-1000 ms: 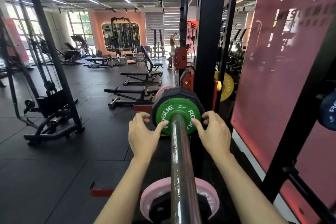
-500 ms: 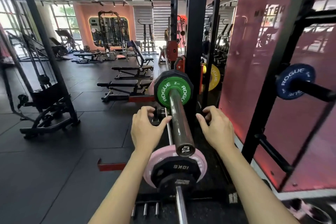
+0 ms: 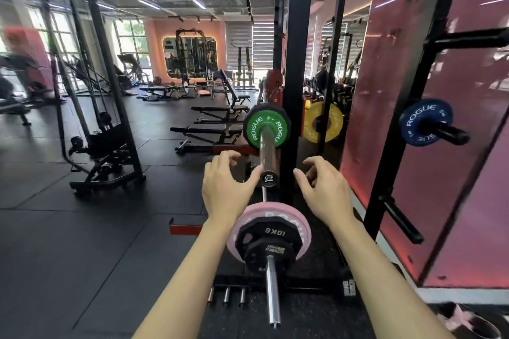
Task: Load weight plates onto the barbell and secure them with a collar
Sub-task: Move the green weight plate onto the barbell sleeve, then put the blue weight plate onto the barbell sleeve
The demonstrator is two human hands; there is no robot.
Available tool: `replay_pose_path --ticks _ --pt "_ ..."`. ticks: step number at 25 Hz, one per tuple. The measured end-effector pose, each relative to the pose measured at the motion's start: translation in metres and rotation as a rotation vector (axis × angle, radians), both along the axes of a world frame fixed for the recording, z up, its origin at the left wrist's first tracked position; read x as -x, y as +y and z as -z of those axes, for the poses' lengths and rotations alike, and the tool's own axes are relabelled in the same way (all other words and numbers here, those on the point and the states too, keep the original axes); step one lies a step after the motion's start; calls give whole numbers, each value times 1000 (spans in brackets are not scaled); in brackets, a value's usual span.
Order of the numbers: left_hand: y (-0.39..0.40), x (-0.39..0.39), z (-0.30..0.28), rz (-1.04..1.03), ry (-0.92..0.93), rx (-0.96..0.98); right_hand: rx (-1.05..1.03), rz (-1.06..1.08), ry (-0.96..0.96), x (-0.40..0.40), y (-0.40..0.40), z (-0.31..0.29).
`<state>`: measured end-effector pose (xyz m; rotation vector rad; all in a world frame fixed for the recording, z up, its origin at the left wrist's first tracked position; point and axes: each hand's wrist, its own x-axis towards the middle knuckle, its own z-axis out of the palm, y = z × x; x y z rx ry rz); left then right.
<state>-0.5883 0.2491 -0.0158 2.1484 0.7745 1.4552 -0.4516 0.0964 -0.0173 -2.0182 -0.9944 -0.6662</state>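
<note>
A barbell sleeve [image 3: 267,150] points toward me from the rack. A small green plate [image 3: 265,127] sits on it against a larger black plate [image 3: 283,115]. No collar is visible on the sleeve. My left hand [image 3: 225,187] hovers left of the sleeve's end cap, fingers spread and holding nothing. My right hand [image 3: 325,187] hovers right of the end cap, fingers loosely curled and holding nothing. Neither hand touches the plates.
Below, a lower bar [image 3: 272,289] carries a pink plate [image 3: 275,215] and black 10 kg plates [image 3: 268,237]. The rack upright [image 3: 293,77] stands just right of the sleeve. A blue plate [image 3: 425,122] hangs on a storage peg at right, a yellow plate [image 3: 325,122] behind. Benches lie further back.
Both hands have come off the green plate and drawn back along the sleeve to its end. My view has pulled back, so the end cap and lower plates show.
</note>
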Motion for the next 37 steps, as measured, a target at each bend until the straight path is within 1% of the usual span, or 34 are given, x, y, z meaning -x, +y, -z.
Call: replay_pose_path --ticks 3,8,13,17,22,28,31,34,37 --pt "-56 3 -2 1 12 3 23 -15 17 10 -54 0" --pt "-150 -18 15 103 45 1 -1 86 27 6 -159 9" --pt "-231 -63 16 242 59 -19 -12 196 82 -20 -245 11" --pt "-262 -111 9 311 87 -42 -59 265 94 -55 -284 9" --pt "-284 -191 9 410 89 -55 -41 370 97 -115 -313 12" --pt "-281 -306 -3 455 61 -84 44 464 -16 -213 -318 -11" --pt "-276 -359 -2 463 69 -73 57 507 -34 -258 -315 -9" --pt "-279 -399 5 479 103 -83 67 552 -19 -295 -317 -2" --pt "-279 -436 13 473 110 -100 60 552 10 -336 -319 0"
